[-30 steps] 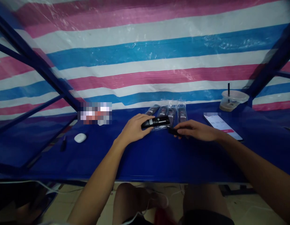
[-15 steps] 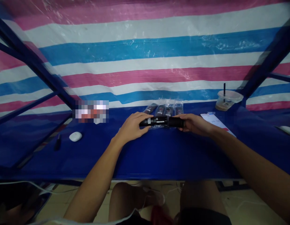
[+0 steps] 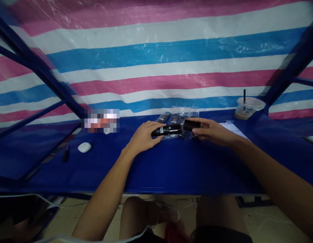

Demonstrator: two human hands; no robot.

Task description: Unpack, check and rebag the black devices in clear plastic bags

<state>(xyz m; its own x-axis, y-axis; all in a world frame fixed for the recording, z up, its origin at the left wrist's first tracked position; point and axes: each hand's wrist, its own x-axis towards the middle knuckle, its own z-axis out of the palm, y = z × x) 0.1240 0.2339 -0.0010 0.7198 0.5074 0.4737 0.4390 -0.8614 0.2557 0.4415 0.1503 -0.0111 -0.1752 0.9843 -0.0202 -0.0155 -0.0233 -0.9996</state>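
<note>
My left hand (image 3: 143, 136) clamps the black remote (image 3: 167, 130); my right hand (image 3: 209, 131) pinches a dark cover piece (image 3: 191, 125) just beside its end; misaligned, I judge it could slip onto the bagged remotes (image 3: 180, 118) beyond.

A pixelated patch (image 3: 100, 120) at ten o'clock from the left hand (image 3: 143, 136) hides whatever lies there. The bagged remotes (image 3: 176, 118) at twelve o'clock are partly covered by both hands, their count unclear. At three o'clock, the right hand (image 3: 212, 131) and forearm hide most of a white phone (image 3: 234, 130).
</note>
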